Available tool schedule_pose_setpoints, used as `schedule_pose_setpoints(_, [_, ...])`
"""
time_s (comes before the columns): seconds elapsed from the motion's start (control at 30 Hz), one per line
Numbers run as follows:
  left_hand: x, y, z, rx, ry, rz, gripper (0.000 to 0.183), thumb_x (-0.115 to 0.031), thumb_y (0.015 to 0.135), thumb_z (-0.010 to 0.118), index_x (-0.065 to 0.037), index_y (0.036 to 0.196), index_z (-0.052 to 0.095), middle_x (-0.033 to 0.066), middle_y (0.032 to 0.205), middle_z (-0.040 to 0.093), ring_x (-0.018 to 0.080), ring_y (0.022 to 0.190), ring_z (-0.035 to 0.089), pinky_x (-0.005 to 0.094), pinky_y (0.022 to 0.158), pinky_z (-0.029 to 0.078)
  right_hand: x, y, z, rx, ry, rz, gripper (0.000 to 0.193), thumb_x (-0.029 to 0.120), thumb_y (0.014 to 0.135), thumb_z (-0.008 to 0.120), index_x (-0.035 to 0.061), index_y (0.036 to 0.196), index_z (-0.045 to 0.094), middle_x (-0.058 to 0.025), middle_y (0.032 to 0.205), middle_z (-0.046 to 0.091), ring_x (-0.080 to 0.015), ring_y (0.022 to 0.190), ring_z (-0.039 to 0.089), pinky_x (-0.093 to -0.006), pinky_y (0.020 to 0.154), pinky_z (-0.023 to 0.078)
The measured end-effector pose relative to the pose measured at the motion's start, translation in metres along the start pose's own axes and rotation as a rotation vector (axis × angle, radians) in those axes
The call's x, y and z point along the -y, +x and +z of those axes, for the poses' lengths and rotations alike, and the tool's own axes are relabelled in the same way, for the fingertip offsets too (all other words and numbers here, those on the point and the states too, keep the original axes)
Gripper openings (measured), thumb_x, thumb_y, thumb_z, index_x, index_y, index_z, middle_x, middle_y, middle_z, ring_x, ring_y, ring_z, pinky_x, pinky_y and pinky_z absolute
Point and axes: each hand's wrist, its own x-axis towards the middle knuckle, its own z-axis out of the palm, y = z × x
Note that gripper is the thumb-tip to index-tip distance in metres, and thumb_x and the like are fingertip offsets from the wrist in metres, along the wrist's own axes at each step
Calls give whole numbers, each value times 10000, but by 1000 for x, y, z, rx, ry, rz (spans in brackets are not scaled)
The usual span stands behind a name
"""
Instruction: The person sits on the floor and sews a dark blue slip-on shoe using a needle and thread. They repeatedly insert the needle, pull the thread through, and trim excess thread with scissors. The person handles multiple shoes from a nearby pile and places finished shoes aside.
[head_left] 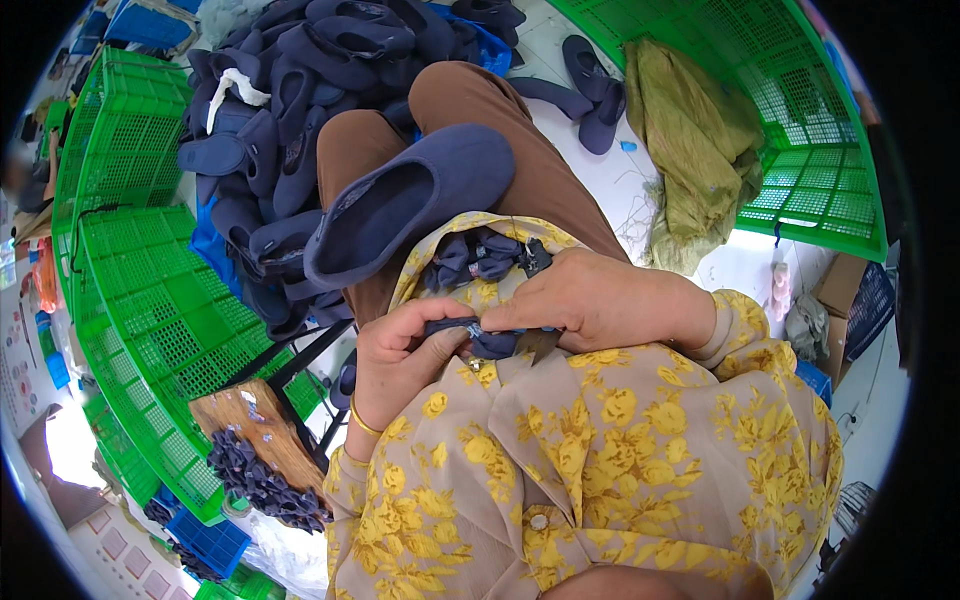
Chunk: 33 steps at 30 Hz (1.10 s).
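Their left hand (412, 350) pinching one bow (490, 343) | right hand (590, 300) curling over, grip hidden | one shoe (455, 175) lying across two legs (548, 165)

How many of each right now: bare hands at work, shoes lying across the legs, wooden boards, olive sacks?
Left hand plus right hand: 2
Navy shoe across the legs: 1
Wooden board: 1
Olive sack: 1
Total: 5
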Motion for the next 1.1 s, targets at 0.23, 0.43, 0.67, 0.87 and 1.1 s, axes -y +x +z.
schedule_pose_setpoints(0.23, [3,1,-4,26,5,25,173,6,910,639,39,1078,658,52,924,698,80,793,656,198,712,537,-3,-1,-2,29,-68,-38,618,-29,671,679,79,1272,578,-110,913,680,-305,809,662,-391,654,519])
schedule_pose_setpoints(0.43, [6,2,-5,31,21,39,160,5,914,632,48,1067,657,61,928,699,87,788,660,206,709,543,0,2,-2,36,-81,-21,495,-12,699,658,76,1182,591,-113,888,674,-312,811,662,-403,667,519])
schedule_pose_setpoints(0.67, [7,2,-2,-2,-23,32,143,11,916,625,49,1050,657,60,903,699,89,764,660,208,697,544,-1,3,9,-34,-45,-14,311,-1,734,624,68,1035,585,-132,815,649,-336,779,651,-423,667,505])
schedule_pose_setpoints(0.87, [7,1,-1,-23,14,22,146,-1,906,647,36,1046,657,58,911,697,86,765,658,203,681,536,-3,6,14,-63,-39,1,329,-19,730,607,62,1048,587,-139,839,653,-354,794,647,-424,683,508])
schedule_pose_setpoints(1.1, [-1,0,-1,-13,-122,19,187,8,887,668,21,1071,638,52,917,683,84,804,649,204,715,527,-21,11,23,-182,197,9,441,-104,661,566,83,1057,618,-116,945,665,-351,872,644,-390,738,503])
